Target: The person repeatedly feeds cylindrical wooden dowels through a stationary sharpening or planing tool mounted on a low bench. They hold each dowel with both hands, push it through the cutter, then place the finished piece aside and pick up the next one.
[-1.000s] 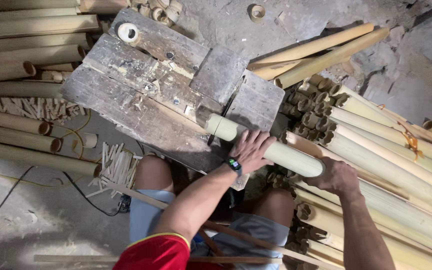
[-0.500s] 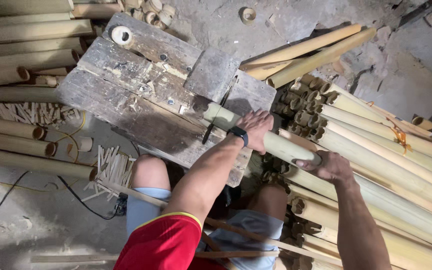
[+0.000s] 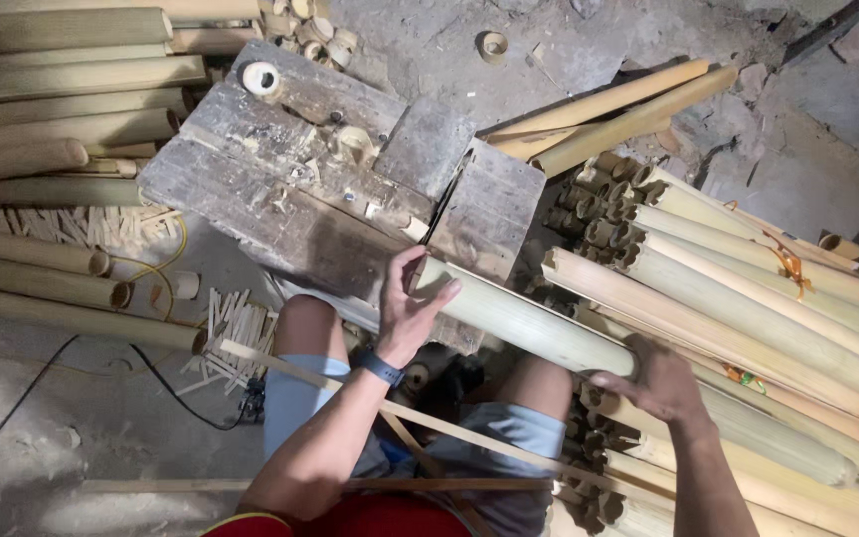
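Down by the person's knees, a thin wooden slat (image 3: pixel 380 398) lies slanted across the blue shorts, and a second strip runs flat along the floor beneath it. Just above, the left hand (image 3: pixel 405 303), a dark band on its wrist, has its fingers wrapped over the near end of a pale green bamboo pole (image 3: pixel 524 323), clamped on it where the pole's tip meets the edge of the bench. The right hand (image 3: pixel 653 383) sits farther along the same pole, fingers curled over its top and pressing it down, so both hands hold the 1 pole, which lies slanted from the bench across the person's lap toward the right. To the right, a heap of long bamboo poles (image 3: pixel 748 298) rests beside and under that pole, with cut ends showing. To the left, small split sticks (image 3: pixel 236 323) are scattered on the concrete near a black cable (image 3: pixel 166 388). Beyond the hands stands a worn wooden bench (image 3: pixel 280 189), grey and chipped, with a short bamboo ring (image 3: pixel 261 78) at its far corner. Farthest back, more poles (image 3: pixel 62 75) are stacked at the left, and 2 tan poles (image 3: pixel 613 114) lean at the upper right.
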